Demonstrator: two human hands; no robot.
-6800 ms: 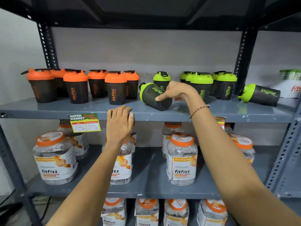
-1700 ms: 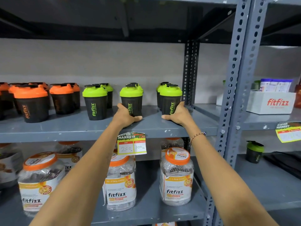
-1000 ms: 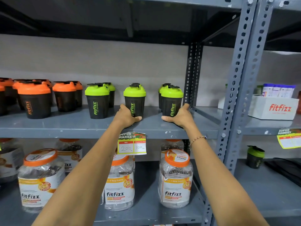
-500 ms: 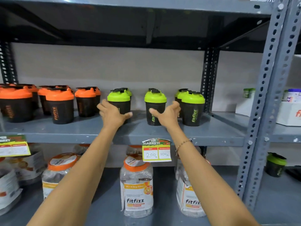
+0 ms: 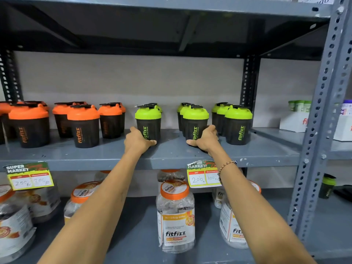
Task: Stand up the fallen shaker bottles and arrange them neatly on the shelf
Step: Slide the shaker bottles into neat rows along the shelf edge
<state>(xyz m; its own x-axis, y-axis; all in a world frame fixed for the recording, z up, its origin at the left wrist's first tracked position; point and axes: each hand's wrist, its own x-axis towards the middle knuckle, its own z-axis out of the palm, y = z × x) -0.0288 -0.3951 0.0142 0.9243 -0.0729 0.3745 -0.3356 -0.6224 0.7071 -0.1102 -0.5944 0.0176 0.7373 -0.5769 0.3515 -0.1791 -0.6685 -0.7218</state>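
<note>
Green-lidded shakers upright in three short columns on the grey shelf [image 5: 190, 155], orange-lidded ones [image 5: 83, 126] upright further left. No fallen bottle visible on this shelf; one more green-lidded bottle [image 5: 328, 186] standing alone on the lower shelf at far right, past the post. Left hand [image 5: 136, 142] wrapped around the base of the near left green shaker [image 5: 148, 122], thumb in front, fingers behind. Right hand [image 5: 204, 139] grasping the base of the middle green shaker [image 5: 195, 123] in the same way. Third green column [image 5: 238, 124] at right, untouched, close to the right hand. Step in hand, judging from this: no more standing up, only arranging, spacing and front line. Gap between left and middle columns clearly wider than between middle and right. Next move probably a small slide along the shelf to even the gaps, logos kept facing near, bases flat, without knocking the bottles behind.
</note>
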